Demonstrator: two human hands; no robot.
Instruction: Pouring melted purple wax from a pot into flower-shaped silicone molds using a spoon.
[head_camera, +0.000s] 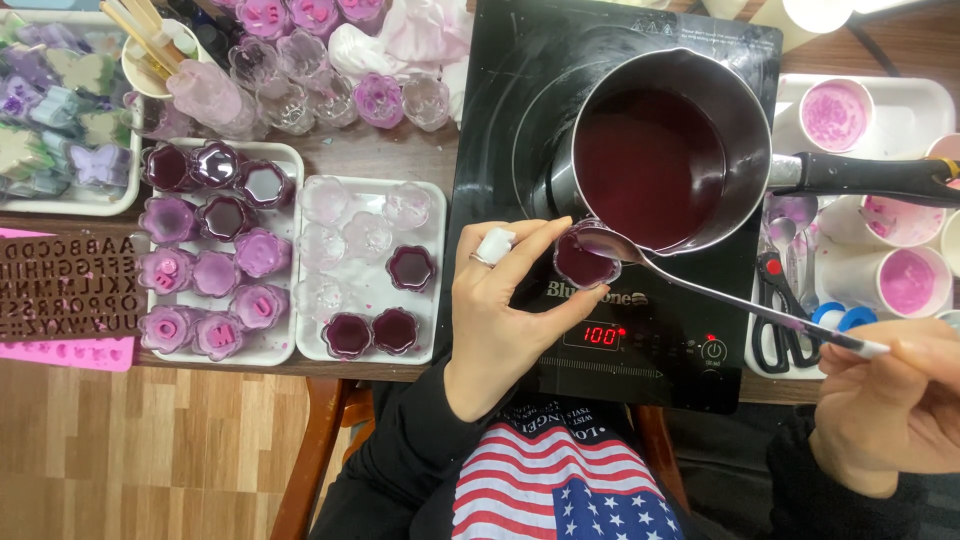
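My left hand (500, 310) holds a small clear flower-shaped cup (584, 262) full of dark purple liquid, right beside the saucepan's rim. A ring sits on one finger. My right hand (885, 400) grips the handle end of a long metal spoon (700, 292); its bowl rests over the cup. The steel saucepan (745, 110) holds dark purple liquid and stands on a black induction hob (520, 90) with a lit red display. The pan's black handle (870, 175) points right.
Two white trays (425, 340) at left carry several flower-shaped cups, some filled purple, some clear. More cups, butterfly shapes and a brown letter mould (65, 285) lie further left. Paper cups with pink residue (835, 115) and scissors (775, 320) sit at right.
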